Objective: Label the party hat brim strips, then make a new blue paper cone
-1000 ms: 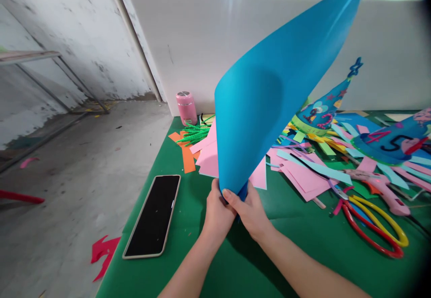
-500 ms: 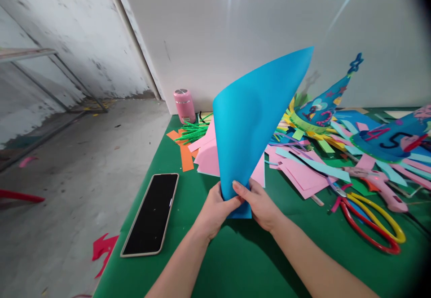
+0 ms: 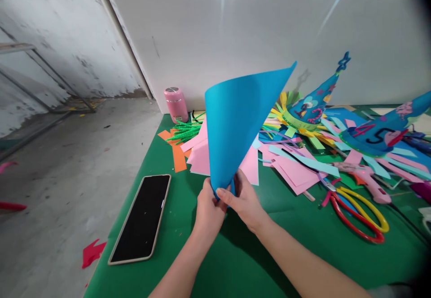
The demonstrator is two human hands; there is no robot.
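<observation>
Where the blue paper sheet (image 3: 235,127) narrows to its curled tip, just above the near middle of the green counter (image 3: 269,253), both hands close their grip on it: the left hand (image 3: 208,208) wraps the tip from the left, and the right hand (image 3: 245,203) pinches it from the right with the thumb laid across the front. The sheet rises from this point as a wide, loose cone, its far corner pointing up and right. Behind it lie pink paper sheets (image 3: 200,156), an orange strip (image 3: 178,158) and a bunch of green pipe cleaners (image 3: 183,132). A dark phone (image 3: 141,219) lies face up to the left of the hands. A pink bottle (image 3: 175,104) stands at the back, capped, its contents hidden. To the right, among paper scraps, one blue cone hat (image 3: 314,104) shows a red "3" and another (image 3: 380,131) shows "4" and "5"; a pink glue gun (image 3: 363,176) and scissors (image 3: 360,210) lie nearer.
</observation>
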